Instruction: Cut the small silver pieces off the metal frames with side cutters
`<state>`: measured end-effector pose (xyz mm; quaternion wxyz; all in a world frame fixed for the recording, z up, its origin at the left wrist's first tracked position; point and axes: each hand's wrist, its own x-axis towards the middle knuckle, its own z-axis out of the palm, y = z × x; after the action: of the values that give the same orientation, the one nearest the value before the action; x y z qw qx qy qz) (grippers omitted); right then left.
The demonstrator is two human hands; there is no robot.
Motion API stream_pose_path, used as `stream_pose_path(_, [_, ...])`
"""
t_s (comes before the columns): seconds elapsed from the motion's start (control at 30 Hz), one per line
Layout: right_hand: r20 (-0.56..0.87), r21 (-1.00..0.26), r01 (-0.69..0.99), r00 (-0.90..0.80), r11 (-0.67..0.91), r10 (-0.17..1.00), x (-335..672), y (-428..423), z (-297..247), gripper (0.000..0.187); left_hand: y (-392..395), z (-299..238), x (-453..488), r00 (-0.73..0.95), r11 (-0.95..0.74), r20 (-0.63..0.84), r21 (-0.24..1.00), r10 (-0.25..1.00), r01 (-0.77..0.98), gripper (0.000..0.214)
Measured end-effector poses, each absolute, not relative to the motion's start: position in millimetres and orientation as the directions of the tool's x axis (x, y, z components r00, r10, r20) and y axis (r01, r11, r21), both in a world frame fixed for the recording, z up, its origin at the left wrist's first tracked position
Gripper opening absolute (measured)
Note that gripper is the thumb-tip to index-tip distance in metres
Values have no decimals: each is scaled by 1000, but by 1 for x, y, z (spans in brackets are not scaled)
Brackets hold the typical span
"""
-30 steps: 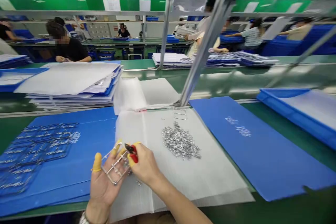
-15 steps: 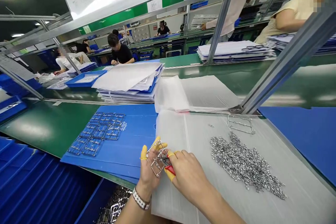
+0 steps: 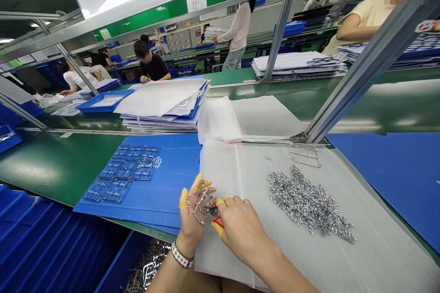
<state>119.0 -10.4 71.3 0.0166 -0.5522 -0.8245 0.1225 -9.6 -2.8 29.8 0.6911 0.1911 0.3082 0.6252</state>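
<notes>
My left hand [image 3: 192, 210] holds a silver wire-like metal frame [image 3: 201, 202] upright, its fingers wearing yellow finger cots. My right hand [image 3: 240, 231] grips red-handled side cutters [image 3: 217, 222], with their dark jaws [image 3: 210, 211] at the frame's lower edge. The palm partly hides the handles. Right of my hands, a heap of small silver metal pieces [image 3: 307, 203] lies on a white foam sheet [image 3: 343, 256]. A second metal frame [image 3: 305, 155] lies beyond the heap. Several more frames rest on a blue corrugated board [image 3: 122, 173].
Stacked sheets and blue boards [image 3: 161, 105] sit beyond my hands, beside a blue tray [image 3: 105, 102]. A blue crate [image 3: 51, 242] and scrap frames [image 3: 147, 268] lie below the green bench edge. A metal upright [image 3: 357, 73] rises at right. Co-workers sit and stand nearby.
The view has swung left since the oldest frame and shifted slightly since the middle one. My hands stay together on the frame and cutters. A person behind the far bench now shows fully, standing.
</notes>
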Motion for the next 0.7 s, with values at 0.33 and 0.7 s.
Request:
stream_pose_path(0.33, [-92,-198,908,-391,368,916,116,-12,79,23,-4,27,-6,-22,96,-149,736,989,-670,56])
stream_pose_path(0.7, [-97,-194,917,-372,349,923,124,-8,87,19,-3,37,-8,15,94,-124,666,992,-740,57])
